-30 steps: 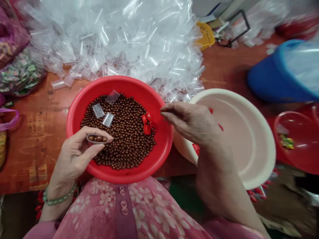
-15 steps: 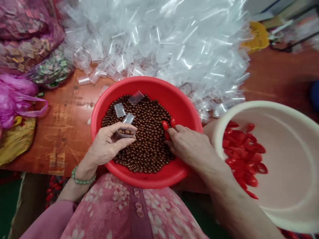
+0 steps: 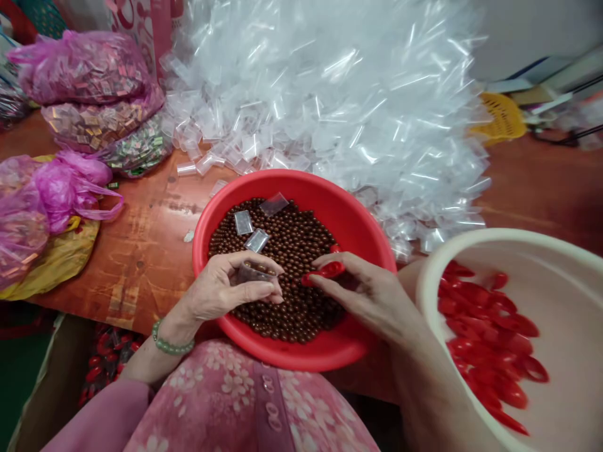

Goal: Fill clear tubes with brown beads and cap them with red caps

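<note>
A red basin (image 3: 325, 359) holds a bed of small brown balls (image 3: 296, 295). Over its left side my left hand (image 3: 235, 282) is closed on a clear plastic sleeve (image 3: 257, 273), whose open end shows several brown balls inside. My right hand (image 3: 362, 285) pinches a red oval plastic cap (image 3: 330, 270) between thumb and finger, above the right part of the balls. A bit of another red piece shows just behind it. The cap and the sleeve are apart. Loose clear sleeves (image 3: 257, 240) lie on the balls behind my left hand.
Behind the basin rises a large heap of clear plastic sleeves (image 3: 330, 94). A cream tub (image 3: 471, 242) with red caps (image 3: 490, 326) stands at the right. Pink bags (image 3: 89, 69) of small packed pieces lie at the left on the brown table (image 3: 155, 220). A yellow basket (image 3: 502, 119) sits at the back right.
My right hand has lifted and turned, bringing the red cap leftward toward the sleeve. My left hand still holds the filled sleeve. The whole view has shifted, with things appearing lower and further right.
</note>
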### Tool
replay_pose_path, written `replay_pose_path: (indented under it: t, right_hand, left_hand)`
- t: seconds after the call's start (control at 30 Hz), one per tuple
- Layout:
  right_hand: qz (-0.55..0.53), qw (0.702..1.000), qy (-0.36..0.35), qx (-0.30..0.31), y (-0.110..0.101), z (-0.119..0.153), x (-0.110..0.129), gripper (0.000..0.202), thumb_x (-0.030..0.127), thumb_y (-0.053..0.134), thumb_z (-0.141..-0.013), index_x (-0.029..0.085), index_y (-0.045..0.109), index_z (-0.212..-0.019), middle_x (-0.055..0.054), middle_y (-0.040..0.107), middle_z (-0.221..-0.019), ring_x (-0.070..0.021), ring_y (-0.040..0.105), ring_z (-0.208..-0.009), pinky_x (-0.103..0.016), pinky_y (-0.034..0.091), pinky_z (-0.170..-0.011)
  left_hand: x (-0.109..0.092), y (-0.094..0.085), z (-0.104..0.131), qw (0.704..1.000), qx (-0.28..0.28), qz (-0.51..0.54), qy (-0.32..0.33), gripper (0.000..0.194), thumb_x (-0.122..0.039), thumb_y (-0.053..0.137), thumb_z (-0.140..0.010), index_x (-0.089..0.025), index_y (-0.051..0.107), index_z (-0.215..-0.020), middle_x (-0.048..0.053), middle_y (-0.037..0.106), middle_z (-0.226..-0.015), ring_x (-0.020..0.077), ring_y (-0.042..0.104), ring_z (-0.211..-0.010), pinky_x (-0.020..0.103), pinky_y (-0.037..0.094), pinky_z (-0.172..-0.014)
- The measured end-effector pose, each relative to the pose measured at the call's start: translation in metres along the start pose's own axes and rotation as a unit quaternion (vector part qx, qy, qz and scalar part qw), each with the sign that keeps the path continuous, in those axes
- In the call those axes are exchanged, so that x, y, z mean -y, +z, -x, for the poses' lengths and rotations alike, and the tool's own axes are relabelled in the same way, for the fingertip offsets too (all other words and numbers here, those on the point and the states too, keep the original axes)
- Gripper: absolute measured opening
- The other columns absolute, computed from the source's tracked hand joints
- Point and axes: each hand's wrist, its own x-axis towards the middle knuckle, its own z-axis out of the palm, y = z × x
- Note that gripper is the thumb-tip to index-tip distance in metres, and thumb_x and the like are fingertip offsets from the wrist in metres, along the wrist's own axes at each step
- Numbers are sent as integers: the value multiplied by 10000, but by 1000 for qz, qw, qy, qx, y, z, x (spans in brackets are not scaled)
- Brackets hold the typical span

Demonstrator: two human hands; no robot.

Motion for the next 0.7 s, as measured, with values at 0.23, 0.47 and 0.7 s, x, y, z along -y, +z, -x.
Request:
replay_pose_path:
  t: [0.23,0.47,0.7]
  right_hand:
    - [-339,930,100,-98,23,-8,31,406,323,783,-741,231,542,-1054,31,687,-735,-115,633,-529,-217,534,-491]
    - [-282,937,41,-203,39,-7,45,320,343,701,-824,239,593,-1107,2,679,-794,-125,640,-603,-249,568,-582]
    - [-47,986,-62,-150,28,4,40,417,264,621,-899,241,582,-1314,-73,718,-1060,-200,705,-859,-347,596,-800]
  left_hand:
    - [6,10,-4,992,-83,-95,24,236,-306,747,-766,-149,672,-926,28,707,-849,123,668,-777,248,525,-762]
    - [12,18,-5,998,-43,48,-9,381,-350,812,-720,-162,567,-943,43,729,-861,175,736,-810,309,567,-814]
    - [13,14,-7,994,-109,18,8,327,-283,832,-673,-141,627,-886,-20,658,-799,92,645,-713,256,564,-759]
